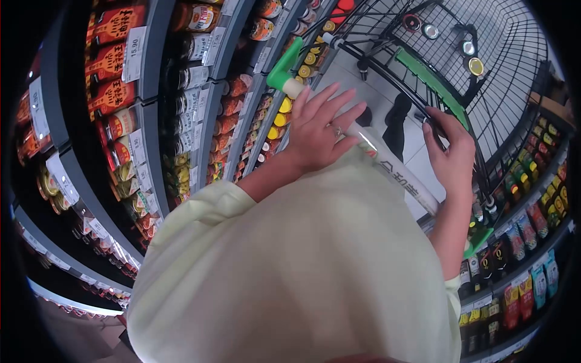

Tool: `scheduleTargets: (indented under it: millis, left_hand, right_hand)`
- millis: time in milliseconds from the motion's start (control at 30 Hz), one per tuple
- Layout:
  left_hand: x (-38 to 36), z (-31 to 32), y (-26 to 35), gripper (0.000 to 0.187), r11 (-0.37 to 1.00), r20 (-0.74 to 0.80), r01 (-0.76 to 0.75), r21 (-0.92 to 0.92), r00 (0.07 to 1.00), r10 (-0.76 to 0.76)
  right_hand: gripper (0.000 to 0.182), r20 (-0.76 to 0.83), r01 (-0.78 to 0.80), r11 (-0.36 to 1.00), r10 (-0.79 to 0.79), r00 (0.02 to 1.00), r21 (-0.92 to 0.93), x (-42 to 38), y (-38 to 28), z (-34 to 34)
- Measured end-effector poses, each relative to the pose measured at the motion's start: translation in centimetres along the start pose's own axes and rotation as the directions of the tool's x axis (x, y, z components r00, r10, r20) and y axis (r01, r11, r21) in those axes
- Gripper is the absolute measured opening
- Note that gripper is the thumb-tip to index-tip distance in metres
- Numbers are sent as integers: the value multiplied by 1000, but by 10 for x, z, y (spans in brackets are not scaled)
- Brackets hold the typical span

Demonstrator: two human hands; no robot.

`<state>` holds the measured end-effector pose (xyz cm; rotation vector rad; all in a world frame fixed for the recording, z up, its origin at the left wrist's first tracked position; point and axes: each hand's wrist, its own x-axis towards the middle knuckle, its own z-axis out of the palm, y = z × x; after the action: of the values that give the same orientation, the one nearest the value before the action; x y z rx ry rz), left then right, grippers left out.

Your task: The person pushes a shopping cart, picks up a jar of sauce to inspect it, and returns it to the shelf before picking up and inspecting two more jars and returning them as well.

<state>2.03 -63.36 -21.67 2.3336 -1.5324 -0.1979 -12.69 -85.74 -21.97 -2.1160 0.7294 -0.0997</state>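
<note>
The shopping cart's handle bar (399,175) runs on a slant from the upper left, where its green end cap (283,71) sits near the shelves, down to the lower right, where the other green end (478,242) shows beside the person's forearm. The bar is white with dark printed characters along it, and beyond it the black wire basket (502,78) stretches away towards the top right, with a green strip (433,81) across the child-seat flap and a few small round items lying in the mesh. The left hand (321,127) lies on the bar near its upper end, fingers spread wide and flat, not curled around it; a ring shows on one finger. The right hand (451,151) is over the bar farther down, fingers bent toward the wire frame, though whether it truly grips cannot be made out. Shelves of jars and bottles (121,97) with price tags press close on the left, more packed shelves (526,242) on the right, leaving a narrow strip of pale floor (351,78) beneath the cart.
</note>
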Motion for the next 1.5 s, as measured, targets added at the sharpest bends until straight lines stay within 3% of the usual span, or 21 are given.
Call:
scheduleTargets:
  millis: [133,267,333,433,500,600,667,733,833,867,933,1033,1067,1167,1267,1333,1367,1400,1433,1500]
  left_hand:
    - [2,5,-2,45,1000,-56,-11,-4,998,11]
    - [15,-8,9,38,998,-14,60,-28,998,-60]
    - [23,-11,15,40,973,72,101,-208,994,-88]
    - [54,-9,31,52,956,58,22,-291,998,-6]
    - [75,-5,39,55,973,87,-5,-230,996,26]
    - [93,-2,39,65,991,188,-48,-122,980,71]
    - [103,-5,41,69,990,377,82,-117,926,-32]
    - [109,-6,43,71,993,475,88,-77,879,-41]
    - [112,-6,43,70,996,514,89,-25,856,-63]
    - [112,-5,43,70,995,525,95,-21,848,-70]
    - [115,-4,42,71,996,528,92,-9,846,-74]
    - [119,-4,41,71,996,530,94,7,844,-84]
    - [120,-4,41,71,996,534,92,6,842,-82]
    - [124,-5,40,69,996,535,90,13,841,-83]
    - [125,-7,40,66,997,555,70,44,828,-83]
    - [130,-8,40,63,995,581,44,85,809,-86]
    - [131,-6,39,62,995,581,50,88,808,-92]
    - [132,-7,36,61,998,574,27,63,817,-58]
    - [131,-6,34,60,998,551,23,60,833,-53]
    - [131,-6,34,60,999,517,-1,53,856,-27]
  right_hand:
    - [26,-9,-6,1000,6,1000,-11,1,-3,1]
    - [26,7,-18,1000,18,1000,-24,4,-2,0]
    - [27,18,-33,999,33,999,-11,6,-3,1]
    - [33,43,-46,997,43,998,69,6,-4,-2]
    - [37,66,-9,999,7,998,35,5,-6,-7]
    - [53,155,-16,1000,12,988,22,1,-9,-22]
    - [61,277,19,997,4,961,-79,4,-6,-34]
    - [65,343,19,999,-8,939,-30,6,15,-53]
    - [70,499,-151,978,62,864,141,14,47,-80]
    - [71,529,-309,937,182,829,161,22,49,-88]
    - [64,439,-177,977,107,892,122,36,64,-92]
    - [48,337,-16,997,43,941,-82,62,75,-87]
    - [45,353,-124,991,137,925,-57,71,79,-83]
    - [39,423,33,986,40,905,-164,93,87,-66]
    - [38,521,107,990,-47,852,-86,110,98,-42]
    - [33,572,-49,994,-14,820,94,121,125,-16]
    - [28,614,37,995,26,789,-89,132,144,-5]
    - [24,484,50,997,-72,872,57,132,167,12]
    - [26,485,-110,993,74,871,44,142,167,16]
    - [33,358,-201,979,174,917,40,153,187,29]
